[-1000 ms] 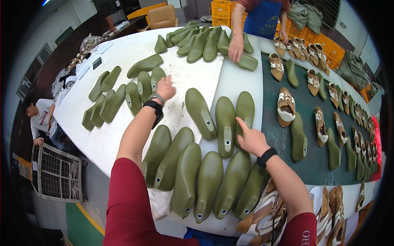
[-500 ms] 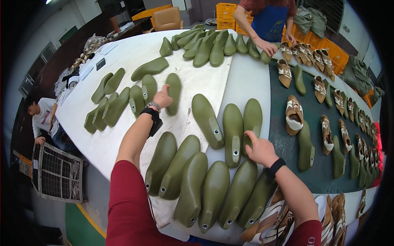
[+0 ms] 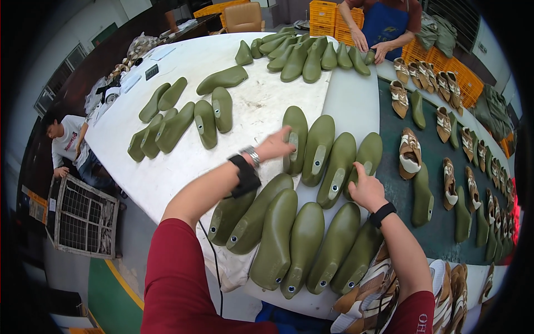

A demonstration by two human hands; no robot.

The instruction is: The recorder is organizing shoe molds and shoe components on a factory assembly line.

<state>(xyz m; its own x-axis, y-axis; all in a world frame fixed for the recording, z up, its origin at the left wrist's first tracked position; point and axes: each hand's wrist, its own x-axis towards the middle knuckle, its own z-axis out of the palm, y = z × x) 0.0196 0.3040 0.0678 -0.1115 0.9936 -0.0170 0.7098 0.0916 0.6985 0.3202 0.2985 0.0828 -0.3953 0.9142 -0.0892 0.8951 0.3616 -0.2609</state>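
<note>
Green shoe lasts lie in rows on the white table. My left hand (image 3: 272, 146), slightly blurred, has its fingers on the shoe last (image 3: 295, 118) at the left end of the middle row. My right hand (image 3: 368, 191) grips the heel end of the shoe last (image 3: 370, 149) at that row's right end, index finger along it and thumb at its side. Two more lasts, one (image 3: 319, 142) and another (image 3: 340, 158), lie between my hands. Closer to me is a row of several lasts (image 3: 303, 239), partly under my left forearm.
Brown-and-white shoes (image 3: 410, 150) and lasts line the dark green surface (image 3: 392, 222) on the right. More shoes (image 3: 361, 295) lie beside my right arm. Across the table a co-worker in a blue apron (image 3: 384, 28) handles a last. Another person (image 3: 72, 142) sits left beside a metal-framed rack (image 3: 86, 217).
My left hand has carried a shoe last rightward from the left group to the middle row, which now holds one more. The slanted last there stands straighter. The view has shifted slightly.
</note>
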